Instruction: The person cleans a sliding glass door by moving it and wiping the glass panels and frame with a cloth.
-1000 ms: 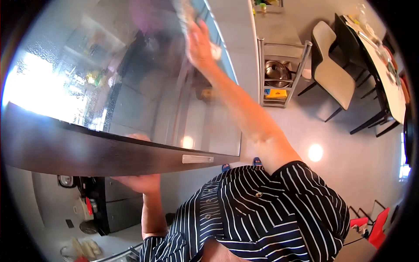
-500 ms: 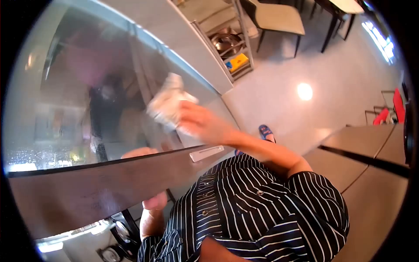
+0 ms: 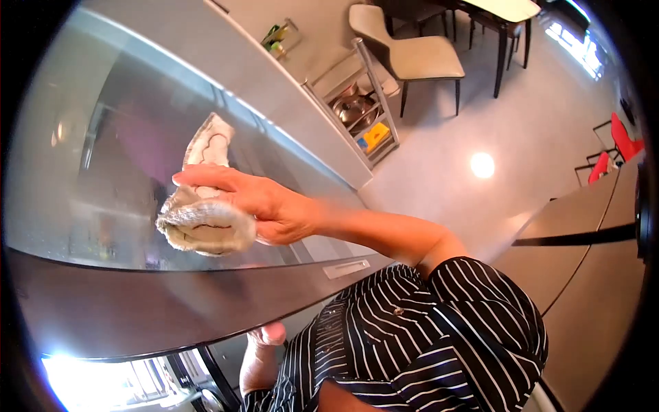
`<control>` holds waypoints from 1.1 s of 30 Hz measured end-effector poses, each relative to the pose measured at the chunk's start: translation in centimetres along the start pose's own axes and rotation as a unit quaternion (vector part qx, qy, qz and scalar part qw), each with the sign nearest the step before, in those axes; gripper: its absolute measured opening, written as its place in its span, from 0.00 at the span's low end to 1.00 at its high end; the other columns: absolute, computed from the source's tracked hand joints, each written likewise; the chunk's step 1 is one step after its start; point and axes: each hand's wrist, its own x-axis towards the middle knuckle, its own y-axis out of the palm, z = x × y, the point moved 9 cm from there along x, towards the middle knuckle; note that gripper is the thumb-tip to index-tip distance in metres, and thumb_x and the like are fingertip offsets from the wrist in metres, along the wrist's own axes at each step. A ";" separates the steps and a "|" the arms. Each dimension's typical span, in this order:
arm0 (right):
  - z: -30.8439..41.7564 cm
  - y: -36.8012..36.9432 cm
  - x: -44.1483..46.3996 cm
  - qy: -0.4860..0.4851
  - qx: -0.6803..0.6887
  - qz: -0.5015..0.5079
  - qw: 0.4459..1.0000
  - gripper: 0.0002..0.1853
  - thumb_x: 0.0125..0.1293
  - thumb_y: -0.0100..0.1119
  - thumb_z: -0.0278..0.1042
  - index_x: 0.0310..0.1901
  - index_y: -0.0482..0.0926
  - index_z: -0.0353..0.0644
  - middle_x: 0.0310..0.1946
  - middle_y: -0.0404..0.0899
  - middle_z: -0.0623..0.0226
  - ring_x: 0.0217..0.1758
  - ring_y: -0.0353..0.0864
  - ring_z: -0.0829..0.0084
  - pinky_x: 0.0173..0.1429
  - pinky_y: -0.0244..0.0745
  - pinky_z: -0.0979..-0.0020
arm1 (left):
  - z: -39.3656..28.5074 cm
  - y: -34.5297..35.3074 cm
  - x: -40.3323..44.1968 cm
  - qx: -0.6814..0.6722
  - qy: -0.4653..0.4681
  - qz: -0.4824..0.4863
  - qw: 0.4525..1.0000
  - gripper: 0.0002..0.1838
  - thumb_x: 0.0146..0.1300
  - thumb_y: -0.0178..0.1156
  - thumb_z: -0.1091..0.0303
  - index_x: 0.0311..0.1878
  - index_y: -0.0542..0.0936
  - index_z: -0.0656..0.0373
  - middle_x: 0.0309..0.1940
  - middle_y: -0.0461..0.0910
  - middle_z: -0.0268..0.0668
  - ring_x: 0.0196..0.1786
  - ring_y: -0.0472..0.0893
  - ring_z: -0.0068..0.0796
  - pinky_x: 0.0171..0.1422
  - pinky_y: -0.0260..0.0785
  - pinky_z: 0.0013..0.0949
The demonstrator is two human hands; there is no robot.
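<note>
- Cloth (image 3: 206,226), pale with a dark stitched line, sits left of centre in the frame, folded and bunched so that one end pokes up and the other hangs in a soft loop; the doubling seems to make a thicker pad to hold.
- The right hand (image 3: 264,202) grips it near the middle, thumb below and fingers above, a hold that appears to leave both ends of the fabric spread.
- Behind the cloth, a glossy panel (image 3: 117,199) fills the left of the frame, blurred reflections across its face; whether fabric and surface touch at this instant cannot be told.
- The left hand (image 3: 273,334), bottom centre-left, shows only in part beneath the panel's dark edge band (image 3: 137,302). Its fingers are hidden, so whether it is curled or flat cannot be told; its place suggests a steadying touch.
- A pale handle plate (image 3: 347,268) is set into the band near the centre of the frame, presumably where fingers can reach it.
- At upper centre, a metal rack (image 3: 376,89) keeps a shiny pot (image 3: 353,110) above a yellow box (image 3: 374,136), apparently stacked to save floor space, with a cream chair (image 3: 425,56) just beside it.
</note>
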 end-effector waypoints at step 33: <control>20.8 -8.6 -11.8 0.048 -0.495 -0.201 0.844 0.40 0.58 0.63 0.44 0.66 0.57 0.33 0.65 0.60 0.49 0.67 0.63 0.56 0.66 0.61 0.57 | -1.9 19.3 5.5 -0.739 -0.256 0.152 0.605 0.37 0.59 0.61 0.46 0.68 0.60 0.47 0.60 0.67 0.39 0.61 0.72 0.42 0.57 0.73 0.51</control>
